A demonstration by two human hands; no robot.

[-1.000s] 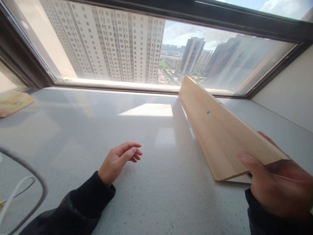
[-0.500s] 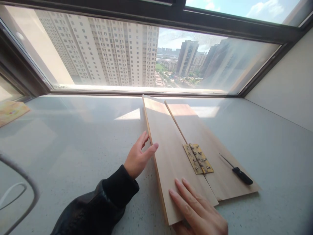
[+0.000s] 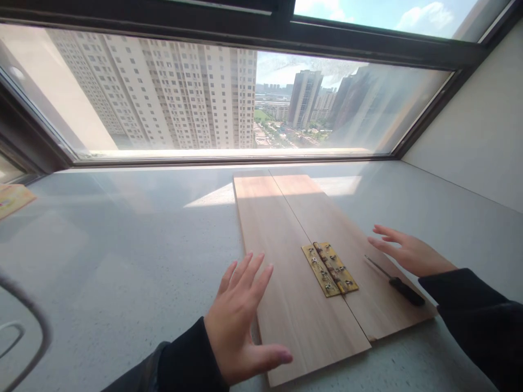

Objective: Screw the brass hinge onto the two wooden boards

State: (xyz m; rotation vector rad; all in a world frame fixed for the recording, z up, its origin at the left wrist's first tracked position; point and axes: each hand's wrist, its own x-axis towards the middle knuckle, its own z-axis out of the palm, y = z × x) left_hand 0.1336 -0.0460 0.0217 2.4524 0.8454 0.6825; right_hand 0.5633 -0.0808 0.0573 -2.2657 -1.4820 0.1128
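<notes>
Two pale wooden boards, a left board [image 3: 281, 283] and a right board [image 3: 351, 234], lie flat side by side on the sill. A brass-coloured hinge [image 3: 330, 269] with several screws spans the seam between them. My left hand [image 3: 243, 321] is open, palm down, with fingers spread over the left board's outer edge; I cannot tell whether it touches the wood. On the other side, my right hand [image 3: 408, 253] is open near the right board's outer edge and holds nothing. Below it, a black-handled screwdriver [image 3: 404, 290] lies on the right board.
The boards rest on a pale speckled windowsill [image 3: 143, 261] below a dark-framed window [image 3: 229, 159]. A grey cable [image 3: 38, 321] curves at the left edge, and a yellowish flat item [image 3: 16, 198] lies at the far left. A white wall [image 3: 482, 125] bounds the right side.
The left board has dropped from tilted to flat against the right board. My right hand has left its near end and moved to the right. My left hand has come nearer, with fingers spread.
</notes>
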